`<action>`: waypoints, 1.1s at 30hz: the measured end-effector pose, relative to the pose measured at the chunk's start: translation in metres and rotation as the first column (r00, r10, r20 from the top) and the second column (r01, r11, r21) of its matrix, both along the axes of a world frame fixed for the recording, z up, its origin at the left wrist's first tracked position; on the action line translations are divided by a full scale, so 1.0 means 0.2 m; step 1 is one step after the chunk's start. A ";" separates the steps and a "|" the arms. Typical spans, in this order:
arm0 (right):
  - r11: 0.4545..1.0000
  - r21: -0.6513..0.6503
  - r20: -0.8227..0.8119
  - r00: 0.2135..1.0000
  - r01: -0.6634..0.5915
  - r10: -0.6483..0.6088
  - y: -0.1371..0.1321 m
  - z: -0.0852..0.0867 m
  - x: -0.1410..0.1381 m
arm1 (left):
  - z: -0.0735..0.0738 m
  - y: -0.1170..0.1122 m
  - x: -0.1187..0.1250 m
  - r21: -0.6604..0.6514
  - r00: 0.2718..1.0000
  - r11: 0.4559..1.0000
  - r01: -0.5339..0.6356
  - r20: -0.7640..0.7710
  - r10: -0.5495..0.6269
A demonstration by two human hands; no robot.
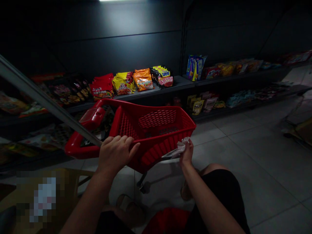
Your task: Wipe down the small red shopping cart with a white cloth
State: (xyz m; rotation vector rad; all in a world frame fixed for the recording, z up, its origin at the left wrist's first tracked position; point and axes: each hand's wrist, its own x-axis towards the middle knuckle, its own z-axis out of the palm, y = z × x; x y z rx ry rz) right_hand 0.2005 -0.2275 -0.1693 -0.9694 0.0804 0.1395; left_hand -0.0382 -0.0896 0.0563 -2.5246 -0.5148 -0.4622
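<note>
L hand (pixel 116 155) grip curled over rim of red shopping cart (pixel 158 143); R hand (pixel 187 152) grip tight on crumpled white wrapper (pixel 177 150).

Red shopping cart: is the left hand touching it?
Touching. The head view shows the left hand curled over the rim of the red shopping cart, with no gap between them.

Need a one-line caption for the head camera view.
Left hand grips a red plastic shopping cart while right hand holds a crumpled white wrapper beside dark shelves of bright food packets.
</note>
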 end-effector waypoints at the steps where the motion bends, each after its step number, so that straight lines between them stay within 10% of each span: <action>1: 0.999 0.030 -0.015 1.000 -0.017 0.018 0.01 -0.01 -0.03 | 0.00 0.00 0.00 0.002 1.000 1.000 -0.006 -0.001 0.006; 12: 0.939 -0.132 -0.077 0.941 0.319 -0.330 -0.08 -0.07 0.25 | -0.01 0.03 0.00 -0.012 1.000 1.000 -0.015 0.019 0.016; 17: 0.992 -0.123 -0.128 0.992 -0.003 -0.012 0.08 -0.05 -0.10 | -0.01 0.01 0.01 -0.004 0.999 1.000 0.003 0.049 -0.003; 23: 0.898 -0.150 -0.162 0.906 -0.413 0.390 0.23 -0.09 -0.59 | -0.01 0.00 0.03 0.003 0.998 1.000 0.004 0.055 -0.004; 30: 0.995 -0.024 -0.138 0.985 0.100 -0.103 -0.04 -0.06 0.14 | 0.00 0.00 0.02 -0.051 0.997 0.998 0.034 0.076 -0.030; 33: 0.992 -0.021 -0.120 0.984 0.128 -0.129 -0.02 -0.11 0.16 | -0.01 -0.02 0.02 -0.079 0.995 0.996 0.036 0.095 -0.028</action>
